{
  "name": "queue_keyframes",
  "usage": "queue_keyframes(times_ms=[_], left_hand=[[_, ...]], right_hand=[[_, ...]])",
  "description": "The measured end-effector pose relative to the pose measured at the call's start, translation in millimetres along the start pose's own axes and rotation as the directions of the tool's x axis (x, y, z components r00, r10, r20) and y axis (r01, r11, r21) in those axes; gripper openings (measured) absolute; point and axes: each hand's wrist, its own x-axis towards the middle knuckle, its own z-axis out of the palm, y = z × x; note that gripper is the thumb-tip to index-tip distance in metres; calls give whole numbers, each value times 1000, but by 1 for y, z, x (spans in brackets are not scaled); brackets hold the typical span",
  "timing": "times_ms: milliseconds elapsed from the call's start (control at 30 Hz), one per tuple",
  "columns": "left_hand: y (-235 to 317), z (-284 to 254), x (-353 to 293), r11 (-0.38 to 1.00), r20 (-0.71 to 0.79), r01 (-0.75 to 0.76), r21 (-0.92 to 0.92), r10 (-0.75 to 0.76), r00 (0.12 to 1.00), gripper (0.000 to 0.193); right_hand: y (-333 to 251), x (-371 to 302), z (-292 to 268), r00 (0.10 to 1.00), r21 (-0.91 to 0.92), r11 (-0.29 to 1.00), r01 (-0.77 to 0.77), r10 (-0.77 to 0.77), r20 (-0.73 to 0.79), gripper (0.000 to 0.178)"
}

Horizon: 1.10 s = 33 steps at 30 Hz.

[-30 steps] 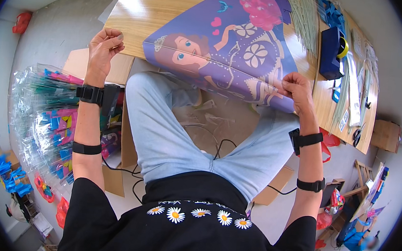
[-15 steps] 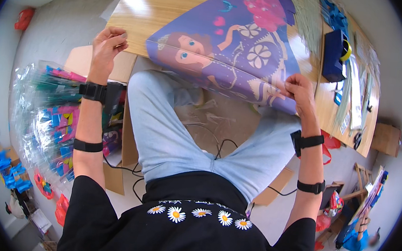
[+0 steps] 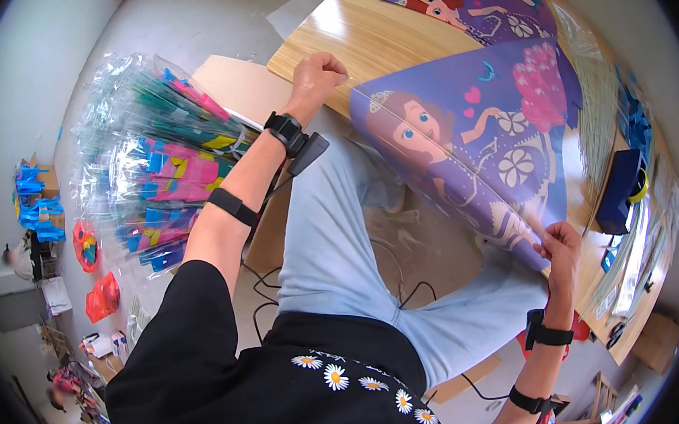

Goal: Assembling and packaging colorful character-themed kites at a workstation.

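A purple triangular kite sail (image 3: 474, 151), printed with a cartoon princess, hearts and pink balloons, lies partly on the wooden table with its near edge over my lap. My right hand (image 3: 562, 252) is closed in a pinch on its near right corner. At the table's left edge, just beside the sail's left tip, is my left hand (image 3: 317, 85), its fingers curled and pressed together. Whatever they hold, if anything, is too small to make out. A second, similar kite sail (image 3: 474, 10) rests farther back on the table.
The wooden table (image 3: 335, 30) carries thin pale rods (image 3: 597, 85), a dark blue tape dispenser (image 3: 620, 192) with yellow tape, and scissors (image 3: 616, 333) near its right end. Plastic-wrapped colourful bundles (image 3: 173, 173) stand at my left. Black cables (image 3: 262, 286) run near my legs.
The view has turned, so the table and sail appear farther right. My left hand has come closer to the sail's left tip. My right hand keeps its pinch on the corner.
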Motion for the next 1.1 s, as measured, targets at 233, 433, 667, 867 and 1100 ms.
queue_keyframes(times_ms=[233,433,667,867,1100], left_hand=[[1,7,3,991,-30,-24,129,28,999,6],[-4,6,7,986,7,-15,169,14,1000,7],[-1,6,6,983,17,3,181,-6,1000,8],[1,7,8,972,28,-7,235,0,1000,9],[-8,8,15,956,7,-3,294,1,1000,16]], right_hand=[[-2,0,0,999,-26,999,-29,29,-15,3],[1,2,-1,999,2,999,-40,40,0,4],[3,4,-2,999,5,999,-39,39,14,4],[3,5,-2,999,-8,999,-48,48,13,5],[4,5,-2,999,-4,999,-49,49,16,5]])
